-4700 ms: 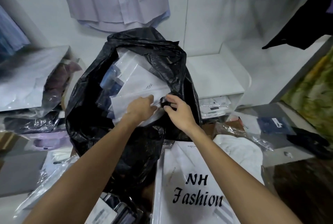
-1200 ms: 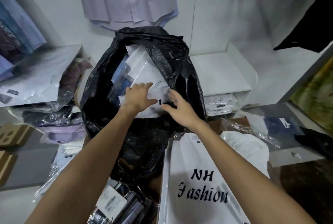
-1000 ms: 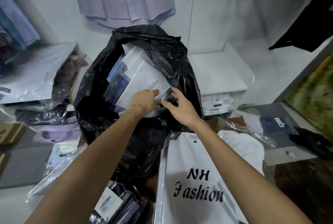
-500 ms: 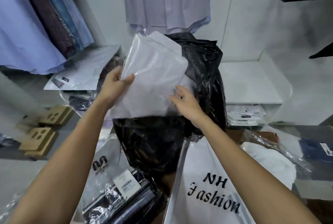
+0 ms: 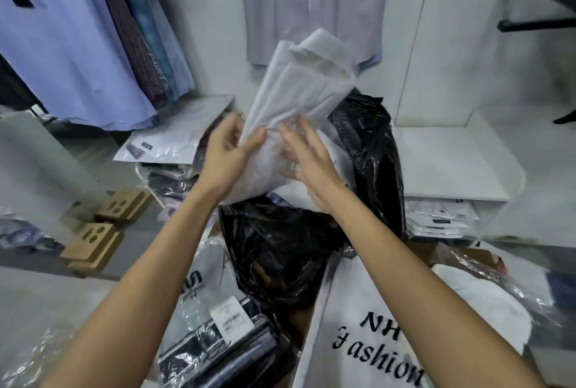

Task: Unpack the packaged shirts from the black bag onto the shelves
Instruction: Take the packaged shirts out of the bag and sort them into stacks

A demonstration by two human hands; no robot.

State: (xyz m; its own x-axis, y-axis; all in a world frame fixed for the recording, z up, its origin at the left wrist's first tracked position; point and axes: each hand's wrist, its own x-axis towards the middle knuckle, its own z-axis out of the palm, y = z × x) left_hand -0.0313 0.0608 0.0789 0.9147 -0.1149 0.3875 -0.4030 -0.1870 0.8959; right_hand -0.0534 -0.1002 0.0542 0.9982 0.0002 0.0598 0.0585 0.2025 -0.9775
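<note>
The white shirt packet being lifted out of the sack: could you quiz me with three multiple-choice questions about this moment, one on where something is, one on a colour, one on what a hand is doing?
1. Where is the white packaged shirt?
A. Held up above the black bag
B. Flat on the right shelf
C. On the floor

2. What colour is the lettering on the NH Fashion bag?
A. Red
B. Black
C. Gold

3. What is the left hand doing?
A. Hanging idle
B. Resting on a carton
C. Gripping the packet's lower end

Answers: 1 A, it is raised over the bag's mouth. 2 B, the letters are black on white. 3 C, thumb and fingers wrap the packet; the right hand lies against it with fingers spread.
</note>
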